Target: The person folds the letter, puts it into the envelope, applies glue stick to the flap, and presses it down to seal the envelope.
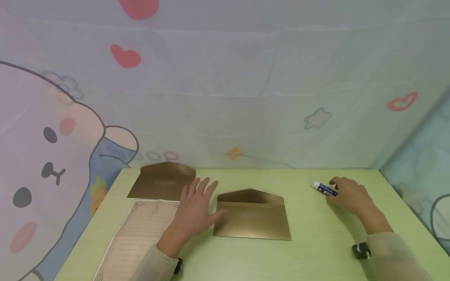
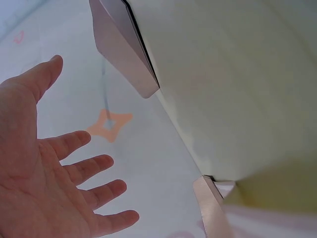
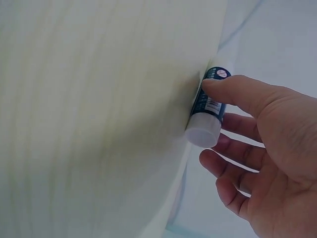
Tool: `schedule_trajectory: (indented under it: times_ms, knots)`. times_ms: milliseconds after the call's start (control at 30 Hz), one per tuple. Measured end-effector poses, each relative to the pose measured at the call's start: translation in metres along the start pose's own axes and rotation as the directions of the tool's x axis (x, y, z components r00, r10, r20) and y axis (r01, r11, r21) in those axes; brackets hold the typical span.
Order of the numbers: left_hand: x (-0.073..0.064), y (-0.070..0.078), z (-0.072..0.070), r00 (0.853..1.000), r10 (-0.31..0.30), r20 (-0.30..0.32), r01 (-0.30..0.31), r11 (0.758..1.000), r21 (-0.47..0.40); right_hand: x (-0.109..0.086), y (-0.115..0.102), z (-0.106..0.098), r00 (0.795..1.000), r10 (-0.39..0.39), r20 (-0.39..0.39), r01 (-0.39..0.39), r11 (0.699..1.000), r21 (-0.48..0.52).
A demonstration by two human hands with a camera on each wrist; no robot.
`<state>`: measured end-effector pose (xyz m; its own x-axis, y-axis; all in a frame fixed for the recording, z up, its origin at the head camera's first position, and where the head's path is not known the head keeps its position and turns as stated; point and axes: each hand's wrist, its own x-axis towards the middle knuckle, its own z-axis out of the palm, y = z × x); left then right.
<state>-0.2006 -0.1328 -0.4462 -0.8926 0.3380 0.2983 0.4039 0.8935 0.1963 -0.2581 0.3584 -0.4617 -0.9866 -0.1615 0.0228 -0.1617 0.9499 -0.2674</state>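
Observation:
My right hand (image 1: 351,197) pinches a dark blue glue stick (image 1: 324,188) with a white end, at the right of the table. In the right wrist view the thumb lies on the glue stick's label (image 3: 213,101), and fingers are behind it. My left hand (image 1: 197,208) is spread with straight fingers and holds nothing. It is above the table between a sheet of lined letter paper (image 1: 133,238) and a gold envelope (image 1: 251,222) with its flap raised. In the head view its thumb overlaps that envelope's left edge. Another gold envelope (image 1: 161,185) lies at the back left, partly behind the fingertips.
The light green tabletop (image 1: 246,259) ends at the back against a hanging cloth (image 1: 218,78) with printed hearts and a cartoon animal. At the far right a dark cable (image 1: 433,218) hangs beside the table.

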Motion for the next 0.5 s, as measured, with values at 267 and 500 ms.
schedule_trajectory:
  times_ms: [267, 500]
  knots:
    - [0.001, 0.0, -0.002, 1.0, 0.01, 0.002, -0.01, 0.999, -0.034, 0.002, -0.024, -0.008, 0.996, -0.066, -0.055, 0.067, 0.998, 0.02]
    - [0.015, -0.002, -0.006, 0.998, -0.008, 0.056, 0.016, 0.99, -0.142, 0.006, -0.068, -0.012, 0.991, -0.134, -0.023, 0.136, 0.976, 0.172]
